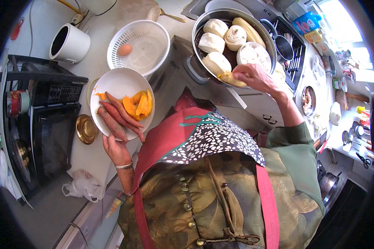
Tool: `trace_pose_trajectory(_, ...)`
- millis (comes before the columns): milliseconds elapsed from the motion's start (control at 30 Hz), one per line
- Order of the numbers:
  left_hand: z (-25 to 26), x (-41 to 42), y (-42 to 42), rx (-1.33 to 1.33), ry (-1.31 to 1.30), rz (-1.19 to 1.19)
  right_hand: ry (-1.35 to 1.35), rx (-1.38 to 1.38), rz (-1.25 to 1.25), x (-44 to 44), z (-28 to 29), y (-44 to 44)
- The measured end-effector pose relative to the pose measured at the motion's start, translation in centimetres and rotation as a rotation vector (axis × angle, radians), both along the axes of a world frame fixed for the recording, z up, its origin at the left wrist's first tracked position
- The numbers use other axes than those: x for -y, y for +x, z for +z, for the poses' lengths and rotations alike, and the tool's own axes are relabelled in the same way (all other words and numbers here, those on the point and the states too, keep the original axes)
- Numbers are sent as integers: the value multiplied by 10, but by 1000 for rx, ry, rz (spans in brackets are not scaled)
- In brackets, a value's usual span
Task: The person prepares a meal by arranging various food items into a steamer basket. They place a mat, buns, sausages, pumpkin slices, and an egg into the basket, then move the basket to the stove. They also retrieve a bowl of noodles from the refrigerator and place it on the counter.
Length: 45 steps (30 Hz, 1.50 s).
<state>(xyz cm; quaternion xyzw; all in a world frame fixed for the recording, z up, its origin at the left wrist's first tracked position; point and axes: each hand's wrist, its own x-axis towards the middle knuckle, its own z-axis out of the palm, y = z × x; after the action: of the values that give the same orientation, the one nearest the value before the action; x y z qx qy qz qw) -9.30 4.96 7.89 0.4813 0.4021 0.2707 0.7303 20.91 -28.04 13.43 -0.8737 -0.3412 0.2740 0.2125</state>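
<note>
My left hand [114,151] grips the lower rim of a white bowl [107,81]. Inside it lie several reddish sweet potatoes [120,113] and orange pumpkin pieces [140,104]. Over the near rim of a large steamer pot [197,56], my right hand [258,77] pinches a yellow piece of food [231,79], partly hidden by the fingers. The pot holds several white steamed buns [211,43], an ear of corn [249,31] and a small bowl of white food [254,55]. Beyond the white bowl, a white plastic colander [149,46] contains one brown egg [124,49].
A white cylindrical container [76,43] lies at the back left above a black microwave oven [54,133]. A gold-coloured lid [86,129] rests beside the white bowl. To the right are a black rack with chopsticks [296,59] and a dish of food [307,101].
</note>
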Motion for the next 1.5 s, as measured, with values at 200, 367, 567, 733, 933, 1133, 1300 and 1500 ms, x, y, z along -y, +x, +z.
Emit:
trace_pose_trajectory(200, 4, 2, 4, 19, -3, -12, -220, 331, -92, -47, -8, 11)
trace_pose_trajectory(367, 6, 8, 4, 39, 9, 25, -278, 266, -127, -55, -29, 25)
trace_pose_trajectory(567, -6, 5, -6, 27, -3, 58, -142, 138, -192, -52, -24, 19)
trace_pose_trajectory(733, -7, 3, -10, 6, -12, 45, -103, 453, -300, -46, -16, -2)
trace_pose_trajectory(933, -4, 4, -6, 37, 17, 45, -125, 649, -414, -42, -25, -8)
trace_pose_trajectory(1133, -5, 2, -4, 2, 11, 40, -144, 633, -431, -51, -16, -10)
trace_pose_trajectory(1300, -8, 1, -6, 6, -15, 34, -150, 549, -609, -56, -16, -13)
trace_pose_trajectory(1500, -7, -1, -5, 4, -13, 55, -182, 560, -610, -60, -13, -8)
